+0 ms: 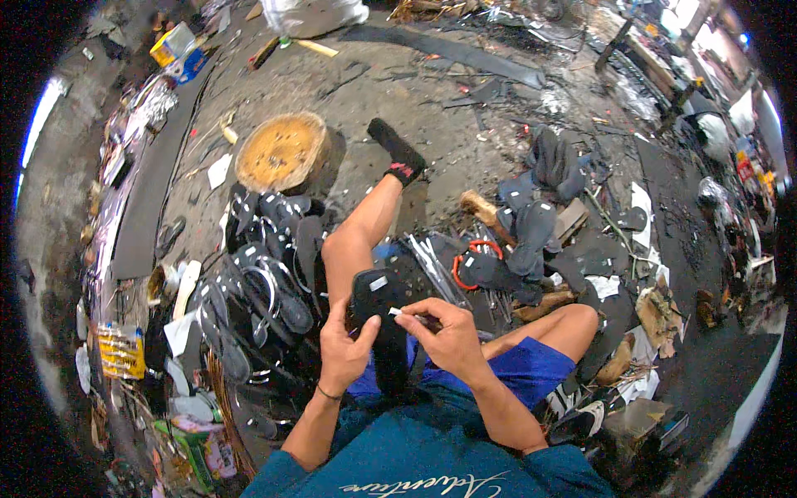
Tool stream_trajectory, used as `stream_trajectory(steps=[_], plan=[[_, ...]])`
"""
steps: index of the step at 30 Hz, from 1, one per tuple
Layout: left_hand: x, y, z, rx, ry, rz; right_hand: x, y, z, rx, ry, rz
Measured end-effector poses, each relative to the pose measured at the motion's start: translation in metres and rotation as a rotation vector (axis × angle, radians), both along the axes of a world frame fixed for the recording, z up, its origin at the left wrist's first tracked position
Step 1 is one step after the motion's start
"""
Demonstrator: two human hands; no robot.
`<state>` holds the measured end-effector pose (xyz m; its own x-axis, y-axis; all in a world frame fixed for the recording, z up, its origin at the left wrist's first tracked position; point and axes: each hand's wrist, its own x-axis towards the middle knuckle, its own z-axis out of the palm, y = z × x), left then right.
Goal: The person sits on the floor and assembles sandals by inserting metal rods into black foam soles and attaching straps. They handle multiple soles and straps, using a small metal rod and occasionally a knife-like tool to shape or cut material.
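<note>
A long black sandal [381, 300] stands between my knees, its rounded end pointing away from me and a small white label [378, 283] on its face. My left hand [347, 344] grips its left edge, the thumb on the face and the other fingers partly hidden behind. Just to the right, my right hand [444, 336] pinches a small white piece [395, 312], which looks like another label, close to the sandal's surface. The sandal's lower part runs down toward my shirt in shadow.
Left of my leg lies a heap of black sandals [257, 303], several with white labels. Beyond it stands a round wooden stump [282, 153]. Metal rods [432, 266] and a red-handled tool [477, 259] lie ahead. Black soles and scraps [535, 232] lie to the right.
</note>
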<state>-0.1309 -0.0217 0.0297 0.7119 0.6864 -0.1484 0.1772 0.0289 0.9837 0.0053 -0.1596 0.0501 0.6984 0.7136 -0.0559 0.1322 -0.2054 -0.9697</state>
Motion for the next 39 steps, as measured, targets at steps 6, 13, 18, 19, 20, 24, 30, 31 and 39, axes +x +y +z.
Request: stream_trajectory(steps=[6, 13, 18, 19, 20, 24, 30, 31, 39], plan=[[0.008, -0.02, 0.029, 0.092, -0.004, -0.101, 0.002, -0.01, 0.011, -0.069, -0.107, 0.012], [0.008, -0.027, 0.023, 0.139, 0.094, -0.164, 0.005, -0.02, -0.001, -0.085, -0.314, -0.028], [0.01, -0.033, 0.025, 0.345, 0.02, -0.172, -0.01, -0.014, -0.014, -0.121, -0.112, -0.132], [0.01, -0.032, 0.025, 0.213, 0.06, -0.126, -0.012, -0.013, -0.017, -0.106, 0.03, -0.105], [0.009, -0.03, 0.023, 0.122, 0.135, -0.122, -0.012, -0.013, -0.021, -0.122, -0.023, -0.058], [0.005, -0.025, 0.011, 0.069, 0.101, -0.159, -0.009, -0.021, -0.029, -0.089, -0.007, 0.077], [0.001, -0.026, -0.006, 0.204, 0.008, -0.243, -0.012, -0.039, -0.024, -0.262, -0.102, 0.103], [0.002, -0.026, -0.007, 0.211, -0.03, -0.262, -0.01, -0.039, -0.024, -0.364, -0.149, 0.151], [0.011, -0.017, -0.011, 0.111, 0.004, -0.441, -0.011, -0.042, -0.035, -0.323, -0.756, 0.321]])
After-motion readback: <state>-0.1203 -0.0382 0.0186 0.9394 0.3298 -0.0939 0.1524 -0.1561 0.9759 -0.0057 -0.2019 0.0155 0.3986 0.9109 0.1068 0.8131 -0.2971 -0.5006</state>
